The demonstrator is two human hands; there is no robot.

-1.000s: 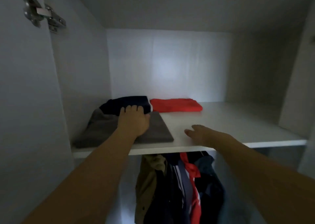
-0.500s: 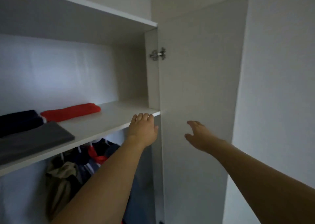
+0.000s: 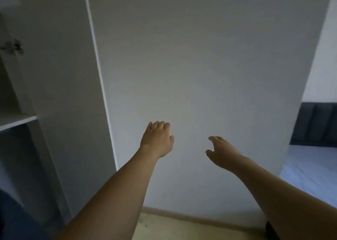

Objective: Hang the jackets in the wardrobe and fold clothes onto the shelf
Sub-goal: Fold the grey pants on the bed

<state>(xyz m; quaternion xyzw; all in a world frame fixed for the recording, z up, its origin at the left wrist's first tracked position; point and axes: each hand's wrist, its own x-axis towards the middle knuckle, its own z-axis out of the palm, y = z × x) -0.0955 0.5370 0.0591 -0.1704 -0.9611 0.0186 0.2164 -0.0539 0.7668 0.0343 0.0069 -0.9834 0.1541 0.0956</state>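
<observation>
Only the right end of the white wardrobe shelf (image 3: pixel 16 120) shows at the far left, with the open wardrobe door (image 3: pixel 69 93) standing beside it. No folded clothes or jackets are in view. My left hand (image 3: pixel 157 139) is stretched out in front of the plain wall, fingers loosely bent, holding nothing. My right hand (image 3: pixel 221 153) reaches forward beside it, fingers relaxed and empty. Neither hand touches the door or the shelf.
A pale wall (image 3: pixel 200 66) fills the middle. A bed with a dark headboard (image 3: pixel 317 124) and light cover (image 3: pixel 310 170) lies at the right. A metal hinge (image 3: pixel 12 47) sits on the wardrobe side. Light flooring (image 3: pixel 182 227) and a skirting board run below.
The view has swung right, away from the shelf and its folded clothes. My left hand has left the grey garment and the shelf edge; both hands now hang free before the wall.
</observation>
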